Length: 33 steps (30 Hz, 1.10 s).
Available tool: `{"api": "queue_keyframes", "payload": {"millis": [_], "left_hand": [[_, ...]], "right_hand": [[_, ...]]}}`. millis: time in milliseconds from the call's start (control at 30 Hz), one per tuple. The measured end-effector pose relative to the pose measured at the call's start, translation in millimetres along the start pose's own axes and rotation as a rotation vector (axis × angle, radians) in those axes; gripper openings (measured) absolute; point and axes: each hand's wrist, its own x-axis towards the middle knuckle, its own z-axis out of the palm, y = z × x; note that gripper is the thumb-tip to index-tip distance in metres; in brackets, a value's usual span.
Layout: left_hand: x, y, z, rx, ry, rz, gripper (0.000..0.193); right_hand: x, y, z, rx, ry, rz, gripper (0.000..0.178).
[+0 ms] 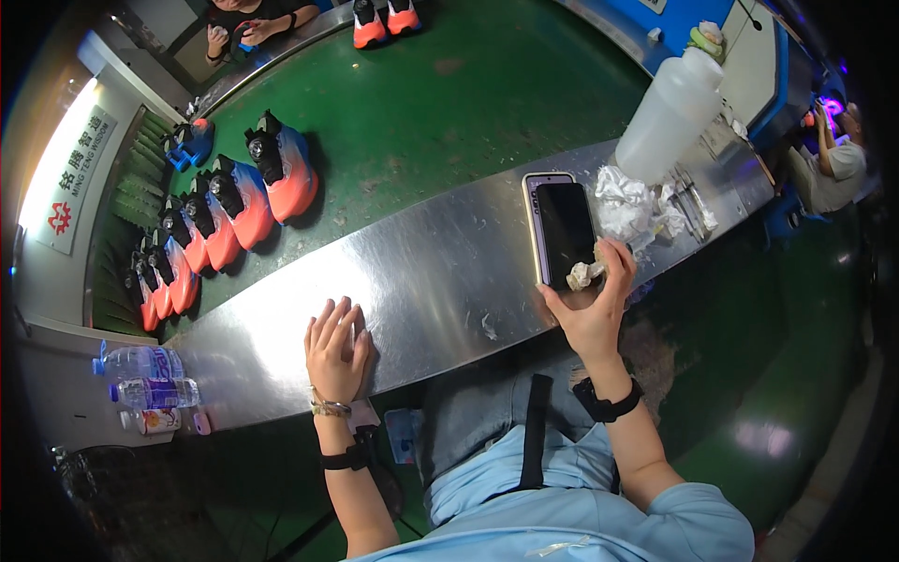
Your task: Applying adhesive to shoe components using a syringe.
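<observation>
My left hand (336, 352) lies palm down on the steel bench top (426, 300), its fingers stretched out and holding nothing. By the lower end of a dark-screened smartphone (566, 230) in a pale case is my right hand (596, 317). Its curled fingers are against a small off-white crumpled lump (582, 275), which covers the phone's lower right corner; the thumb reaches separately toward the lower left corner. Just beyond these fingers lies crumpled white paper (626, 201). Whether the thumb touches the phone is hard to tell.
A white plastic bottle (670, 114) stands at the right, near slim metal tools (691, 208). Orange-and-blue shoes (284, 169) line the green conveyor belt (440, 112). Drink bottles (148, 362) lie at the bench's left end. One co-worker (257, 28) sits across; another (836, 159) sits far right.
</observation>
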Motion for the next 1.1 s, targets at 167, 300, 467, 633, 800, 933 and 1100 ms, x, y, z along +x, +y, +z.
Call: {"api": "queue_keyframes", "payload": {"millis": [167, 300, 467, 633, 800, 933, 1100], "left_hand": [[2.9, 1.1, 1.6, -0.013, -0.008, 0.002, 0.034], [5.0, 2.3, 0.2, 0.0, -0.016, -0.002, 0.034], [3.7, -1.2, 6.3, 0.011, -0.029, -0.011, 0.035], [4.7, 0.7, 4.8, 0.022, -0.011, -0.004, 0.034], [3.7, 2.0, 6.6, 0.009, -0.004, 0.013, 0.033], [2.2, 3.1, 7.9, -0.001, 0.019, 0.022, 0.032], [-0.2, 1.7, 6.7, -0.001, 0.038, 0.036, 0.032]], "right_hand": [[-3.5, 0.0, 7.3, -0.067, 0.046, 0.049, 0.069], [-6.0, -0.5, 5.7, -0.087, 0.073, 0.04, 0.066], [-7.8, -0.2, 11.0, -0.102, 0.105, 0.082, 0.065], [-2.8, 2.0, 13.3, -0.109, 0.125, 0.077, 0.067], [-6.0, 0.5, 11.5, -0.154, 0.153, 0.019, 0.063], [-11.5, -2.7, 1.8, -0.182, 0.143, -0.01, 0.061], [-18.5, -8.3, -0.9, -0.151, 0.126, -0.027, 0.06]]}}
